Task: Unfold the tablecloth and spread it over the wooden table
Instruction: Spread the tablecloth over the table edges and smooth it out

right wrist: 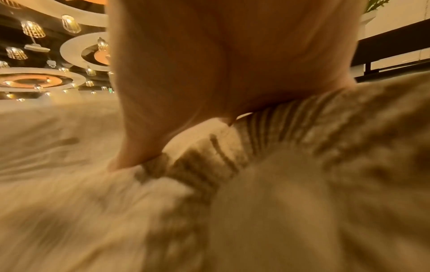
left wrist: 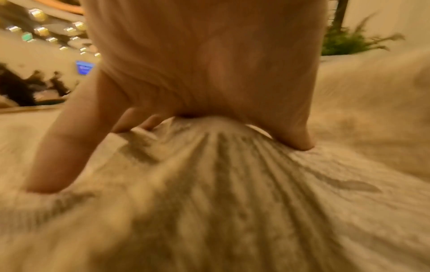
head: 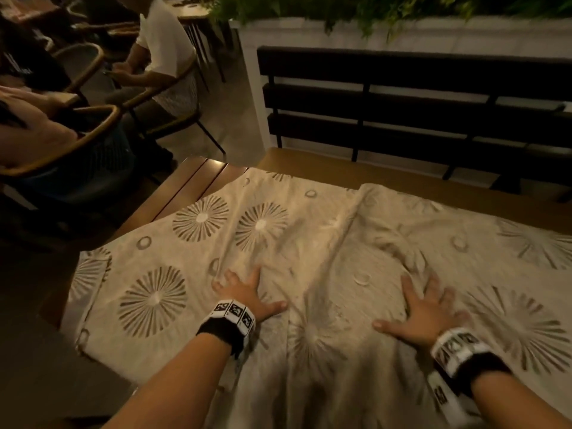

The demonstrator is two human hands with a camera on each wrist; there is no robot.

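left hand: flat, fingers splayed, grip open, pressing cloth | right hand: same, palm down | cloth wrinkled over bench

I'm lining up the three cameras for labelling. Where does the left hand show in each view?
Head: the left hand lies lower centre-left, fingers spread flat on the tablecloth.
Left wrist: it fills the top centre, seen from behind, fingertips pressing the cloth.
Right wrist: not in it; only the right hand shows.
Shared landmark: the tablecloth's sunburst print, in all three views.
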